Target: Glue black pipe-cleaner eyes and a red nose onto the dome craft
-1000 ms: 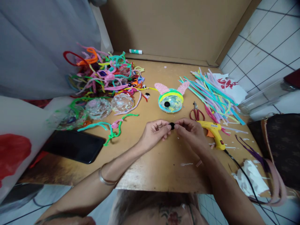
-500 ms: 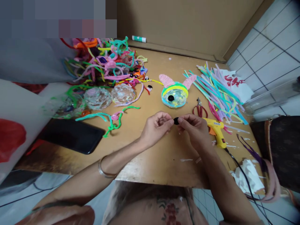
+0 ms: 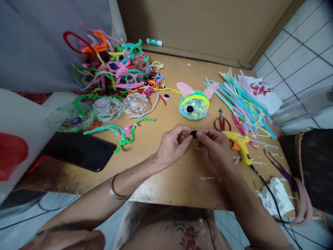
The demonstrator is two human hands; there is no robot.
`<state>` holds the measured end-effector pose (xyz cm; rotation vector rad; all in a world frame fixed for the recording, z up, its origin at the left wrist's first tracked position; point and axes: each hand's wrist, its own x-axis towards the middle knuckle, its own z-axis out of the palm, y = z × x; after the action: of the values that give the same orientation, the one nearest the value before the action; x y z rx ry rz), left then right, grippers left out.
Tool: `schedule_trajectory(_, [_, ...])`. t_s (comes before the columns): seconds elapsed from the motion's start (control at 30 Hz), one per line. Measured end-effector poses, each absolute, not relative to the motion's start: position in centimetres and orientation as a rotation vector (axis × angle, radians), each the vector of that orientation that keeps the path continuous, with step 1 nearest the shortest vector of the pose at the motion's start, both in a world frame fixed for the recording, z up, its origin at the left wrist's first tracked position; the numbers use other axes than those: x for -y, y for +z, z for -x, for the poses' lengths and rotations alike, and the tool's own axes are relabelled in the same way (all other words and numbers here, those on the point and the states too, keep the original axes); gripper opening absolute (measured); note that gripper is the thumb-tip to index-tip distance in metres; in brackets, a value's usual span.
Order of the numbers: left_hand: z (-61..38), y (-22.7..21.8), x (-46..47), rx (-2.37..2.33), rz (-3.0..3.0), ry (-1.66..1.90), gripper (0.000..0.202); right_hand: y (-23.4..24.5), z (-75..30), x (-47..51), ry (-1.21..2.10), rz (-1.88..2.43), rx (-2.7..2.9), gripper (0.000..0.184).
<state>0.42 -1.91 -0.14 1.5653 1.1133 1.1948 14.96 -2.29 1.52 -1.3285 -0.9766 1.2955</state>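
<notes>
Pinching a small, round black disc (image 3: 194,134) in narrow grips, the left hand (image 3: 173,144) and right hand (image 3: 214,146) lie just in front of the clear, pink-eared ball (image 3: 199,110), neither clearly nearer.

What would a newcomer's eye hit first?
Probably the tangled heap of multicoloured fuzzy stems at the back left, then the pink-eared, yellow-banded clear dome near the middle. Nearer in, the left hand and right hand pinch a small black disc between them.
</notes>
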Motion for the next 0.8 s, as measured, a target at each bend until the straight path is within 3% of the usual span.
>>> schedule_trajectory(0.23, [-0.6, -0.4, 1.7, -1.075, -1.360, 1.158, 0.013, 1.9, -14.9, 2.2, 1.439, 1.272, 0.920, 0.029])
schedule_trajectory(0.47, [-0.4, -0.3, 0.7, -0.893, -0.849, 1.006, 0.036, 2.4, -15.1, 2.2, 1.591, 1.241, 0.845, 0.032])
schedule_trajectory(0.8, [-0.2, -0.1, 0.8, -0.939, -0.860, 0.931, 0.033, 1.9, -15.3, 2.1, 1.528, 1.240, 0.972, 0.030])
